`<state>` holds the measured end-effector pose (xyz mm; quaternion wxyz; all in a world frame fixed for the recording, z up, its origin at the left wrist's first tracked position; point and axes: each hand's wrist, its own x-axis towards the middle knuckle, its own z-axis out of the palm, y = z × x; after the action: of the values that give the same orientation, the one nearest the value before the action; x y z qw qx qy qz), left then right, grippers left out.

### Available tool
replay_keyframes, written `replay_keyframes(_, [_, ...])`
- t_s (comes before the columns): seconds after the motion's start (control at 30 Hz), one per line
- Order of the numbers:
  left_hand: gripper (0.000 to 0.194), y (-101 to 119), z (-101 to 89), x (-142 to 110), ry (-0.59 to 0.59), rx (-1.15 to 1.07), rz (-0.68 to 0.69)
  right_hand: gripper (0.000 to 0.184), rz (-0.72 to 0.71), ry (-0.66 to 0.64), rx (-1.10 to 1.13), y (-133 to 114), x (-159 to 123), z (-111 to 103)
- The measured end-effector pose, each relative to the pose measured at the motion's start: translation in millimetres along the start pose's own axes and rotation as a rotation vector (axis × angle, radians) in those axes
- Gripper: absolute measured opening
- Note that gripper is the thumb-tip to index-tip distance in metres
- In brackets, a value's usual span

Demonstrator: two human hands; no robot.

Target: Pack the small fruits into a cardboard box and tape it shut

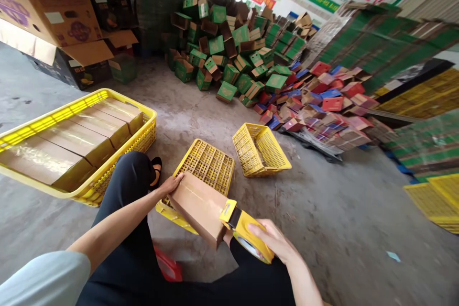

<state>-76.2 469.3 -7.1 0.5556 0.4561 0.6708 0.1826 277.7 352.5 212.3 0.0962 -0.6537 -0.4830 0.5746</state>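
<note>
A closed brown cardboard box (201, 203) lies slanted on an upturned yellow plastic crate (210, 165) between my knees. My left hand (171, 185) grips the box at its far left end, its fingers over the edge. In my right hand (274, 241) is a yellow tape dispenser (251, 234), with a roll of tape inside. The dispenser's head meets the near right end of the box top. A strip of clear tape appears to run along the middle of the box.
Left of my leg, a long yellow crate (152, 126) holds several taped cardboard boxes (79, 131). An open yellow basket (260, 150) stands beyond on the right. Heaps of green boxes (225, 91) and red and blue boxes (332, 103) lie farther back. Part of a red object (168, 267) shows below me.
</note>
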Motion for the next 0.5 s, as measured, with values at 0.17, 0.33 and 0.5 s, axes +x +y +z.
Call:
replay_keyframes(0.17, [0.070, -11, 32.5, -16, 0.005, -0.055, 0.055, 0.058, -0.020, -0.034, -0.018, -57, -5, -7])
replay_keyframes(0.33, [0.064, 13, 28.1, -29, 0.075, -0.129, 0.293, 0.062, -0.050, 0.019, -0.071, -101, 20, 4])
replay_keyframes(0.5, [0.079, 40, -9.6, -65, -0.174, -0.290, 0.903, 0.063, -0.123, -0.064, -0.096, -127, 54, 28])
